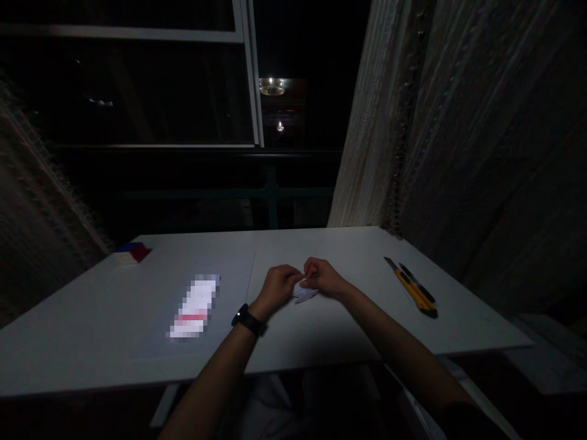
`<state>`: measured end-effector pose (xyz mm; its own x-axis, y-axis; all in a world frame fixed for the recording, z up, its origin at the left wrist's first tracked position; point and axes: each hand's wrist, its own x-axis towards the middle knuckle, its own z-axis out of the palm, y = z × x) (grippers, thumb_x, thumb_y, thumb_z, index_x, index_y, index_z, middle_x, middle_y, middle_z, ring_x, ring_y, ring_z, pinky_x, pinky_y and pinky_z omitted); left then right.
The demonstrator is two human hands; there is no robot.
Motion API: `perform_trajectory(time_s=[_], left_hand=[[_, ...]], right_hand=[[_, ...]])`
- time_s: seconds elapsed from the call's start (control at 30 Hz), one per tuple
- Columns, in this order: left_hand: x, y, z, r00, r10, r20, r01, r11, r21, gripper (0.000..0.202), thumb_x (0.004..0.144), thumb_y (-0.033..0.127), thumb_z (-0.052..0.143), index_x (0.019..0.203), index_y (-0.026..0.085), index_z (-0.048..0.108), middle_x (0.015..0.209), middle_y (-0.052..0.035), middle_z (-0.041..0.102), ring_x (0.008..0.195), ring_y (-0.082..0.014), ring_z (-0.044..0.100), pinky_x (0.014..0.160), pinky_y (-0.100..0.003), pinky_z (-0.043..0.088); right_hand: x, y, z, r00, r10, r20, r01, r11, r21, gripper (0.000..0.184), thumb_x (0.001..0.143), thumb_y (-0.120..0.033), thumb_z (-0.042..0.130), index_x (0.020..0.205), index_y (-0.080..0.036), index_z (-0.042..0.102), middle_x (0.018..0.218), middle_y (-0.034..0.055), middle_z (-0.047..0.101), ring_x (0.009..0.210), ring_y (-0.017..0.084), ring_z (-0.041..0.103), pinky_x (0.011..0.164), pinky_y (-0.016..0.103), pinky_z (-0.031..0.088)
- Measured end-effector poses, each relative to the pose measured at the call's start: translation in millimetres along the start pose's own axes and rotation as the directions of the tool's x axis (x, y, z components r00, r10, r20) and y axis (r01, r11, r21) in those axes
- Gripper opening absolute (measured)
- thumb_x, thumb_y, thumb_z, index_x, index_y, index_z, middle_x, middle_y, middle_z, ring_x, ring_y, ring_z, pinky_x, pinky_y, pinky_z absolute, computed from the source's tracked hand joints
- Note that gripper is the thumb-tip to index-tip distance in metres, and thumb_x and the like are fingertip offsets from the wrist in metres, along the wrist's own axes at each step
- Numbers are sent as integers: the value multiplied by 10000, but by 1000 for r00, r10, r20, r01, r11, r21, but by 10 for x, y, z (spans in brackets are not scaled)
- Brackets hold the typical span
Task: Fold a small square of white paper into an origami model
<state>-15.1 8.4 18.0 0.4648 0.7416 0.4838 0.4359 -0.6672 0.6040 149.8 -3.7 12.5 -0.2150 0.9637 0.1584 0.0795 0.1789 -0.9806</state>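
Both of my hands meet over the middle of a white table (321,342). A small piece of folded white paper (304,293) is pinched between them, its pointed lower part showing beneath the fingers. My left hand (279,286), with a black watch (248,319) on its wrist, closes its thumb and fingers on the paper's left side. From the right, my right hand (324,278) grips the upper part with bent fingers. The fingertips cover the top of the paper, so its full shape is hidden.
Left of my hands a lit, blurred-out phone screen (195,305) lies on a large pale sheet (238,287). A coloured cube (131,253) sits at the far left. On the right are a yellow box cutter (410,290) and a dark pen (417,282). Curtains (362,134) flank the dark window.
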Motion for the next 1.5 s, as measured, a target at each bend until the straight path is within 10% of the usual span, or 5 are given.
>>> perform_trajectory(time_s=[1.5], left_hand=[[-55, 117, -37, 989, 133, 60, -144, 961, 235, 239, 843, 280, 425, 706, 174, 589, 677, -28, 592, 626, -126, 521, 598, -239, 341]], right_hand=[[8, 14, -18, 998, 58, 23, -59, 997, 43, 412, 386, -133, 745, 715, -176, 502, 501, -98, 505, 424, 60, 448, 421, 181, 328]])
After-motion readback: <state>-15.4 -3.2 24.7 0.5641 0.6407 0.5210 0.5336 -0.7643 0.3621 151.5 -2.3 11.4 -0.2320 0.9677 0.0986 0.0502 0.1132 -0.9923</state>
